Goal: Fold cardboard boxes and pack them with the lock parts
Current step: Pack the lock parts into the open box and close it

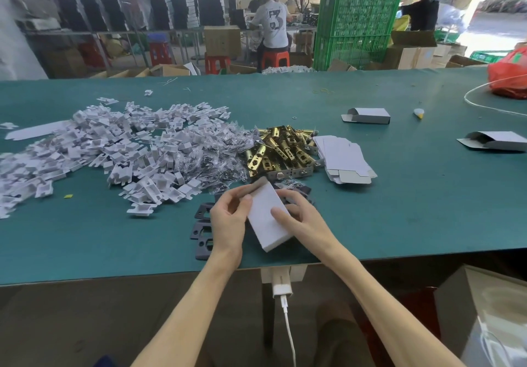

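Our left hand (228,219) and right hand (298,219) both grip the box (262,224) over the bench (399,209). Thin card looks light and crushable, so we'd hold its edges, gently.

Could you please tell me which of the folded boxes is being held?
The box gripped between the left hand and right hand; the two other boxes lie untouched far right.

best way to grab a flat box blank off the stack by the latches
Likely pinch the top blank's near flaps on the stack of flat box blanks, coming from the right: sheets fan out there, and brass latches crowd the left edge.
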The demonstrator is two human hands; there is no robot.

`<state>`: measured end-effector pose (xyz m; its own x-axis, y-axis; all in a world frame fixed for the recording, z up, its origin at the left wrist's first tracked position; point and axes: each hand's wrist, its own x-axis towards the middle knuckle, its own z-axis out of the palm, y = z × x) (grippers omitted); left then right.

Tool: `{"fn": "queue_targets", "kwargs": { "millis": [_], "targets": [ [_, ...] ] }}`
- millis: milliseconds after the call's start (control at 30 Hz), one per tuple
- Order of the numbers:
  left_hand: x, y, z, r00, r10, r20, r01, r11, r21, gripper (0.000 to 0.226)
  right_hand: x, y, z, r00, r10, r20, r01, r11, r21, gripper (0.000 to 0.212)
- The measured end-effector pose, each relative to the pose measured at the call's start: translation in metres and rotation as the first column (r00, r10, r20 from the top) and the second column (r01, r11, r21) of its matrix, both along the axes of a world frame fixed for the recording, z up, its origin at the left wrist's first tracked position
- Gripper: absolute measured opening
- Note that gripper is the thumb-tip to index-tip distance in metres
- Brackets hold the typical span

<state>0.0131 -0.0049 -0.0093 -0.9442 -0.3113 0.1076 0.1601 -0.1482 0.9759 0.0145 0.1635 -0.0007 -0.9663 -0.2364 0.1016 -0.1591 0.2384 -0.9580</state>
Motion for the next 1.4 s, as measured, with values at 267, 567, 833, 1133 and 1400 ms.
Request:
{"fn": "queue_targets", "kwargs": {
  "millis": [267, 567, 833, 1133, 1400],
  "targets": [
    [0.000, 0.003, 0.002, 1.000, 0.014, 0.011, -0.014, 0.999, 0.053, 0.020, 0.004, 0.007, 0.003, 0.999, -0.048, 0.019, 0.051, 0.973, -0.226, 0.042],
    [0.005, 0.004, 0.005, 0.975, -0.221, 0.010, 0.219, 0.972, 0.080, 0.047, 0.001, 0.012, -0.001, 0.937, -0.305, 0.171, 0.350, 0.817, -0.458, 0.044],
    [0.004, 0.001, 0.001, 0.970, -0.242, 0.009, 0.242, 0.970, 0.025, 0.040, 0.002, 0.011, -0.001, 0.950, -0.283, 0.129, 0.311, 0.864, -0.395, 0.033],
    [0.001, 0.002, -0.001, 0.975, -0.219, 0.032, 0.219, 0.976, 0.009, 0.034, 0.002, 0.011, 0.000, 0.955, -0.252, 0.156, 0.295, 0.864, -0.409, 0.041],
    [0.000, 0.001, -0.001, 0.975, -0.221, 0.029, 0.222, 0.975, -0.004, 0.032, 0.001, 0.011, 0.000, 0.962, -0.210, 0.174, 0.266, 0.861, -0.434, 0.040]
  ]
}}
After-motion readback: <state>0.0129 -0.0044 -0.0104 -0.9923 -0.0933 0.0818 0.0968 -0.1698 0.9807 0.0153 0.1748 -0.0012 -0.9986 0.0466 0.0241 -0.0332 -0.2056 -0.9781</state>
